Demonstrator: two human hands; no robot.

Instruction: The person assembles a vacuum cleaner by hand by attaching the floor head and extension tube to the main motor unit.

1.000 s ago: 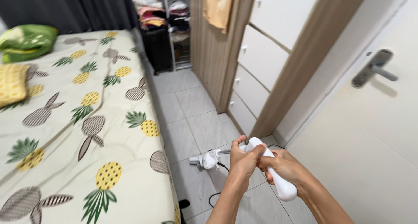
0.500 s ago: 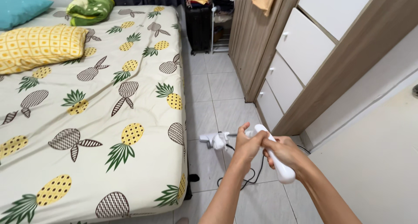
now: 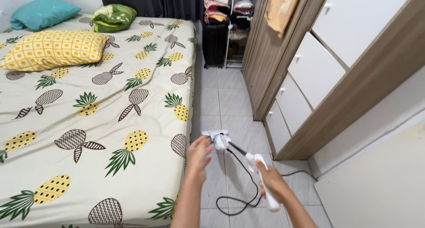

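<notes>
A person's right hand [image 3: 271,180] wraps around the smooth white plastic handle of a corded stick vacuum [image 3: 261,177], fingers closed tight on the grip, while the left hand [image 3: 198,153] hangs free just beside the machine with fingers loosely curled, holding nothing. The vacuum's thin dark shaft slants down to a flat white floor head [image 3: 215,134] resting on pale glossy floor tiles [image 3: 226,95] near the foot of the bed; where shaft and head join, a white lump is too small to make out. A black power cord [image 3: 239,197] loops across the tiles and runs off toward the wall, its far end hidden behind the forearm. Both arms are cut off at the bottom edge. The bed [image 3: 88,121] wears a cream cotton-like sheet printed with pineapples, and bears a yellow checked pillow [image 3: 55,48], a teal pillow [image 3: 42,13] and a bundled green blanket [image 3: 114,17]. A wood-grain wardrobe with white drawer fronts [image 3: 310,73] stands on the right, its top out of frame.
</notes>
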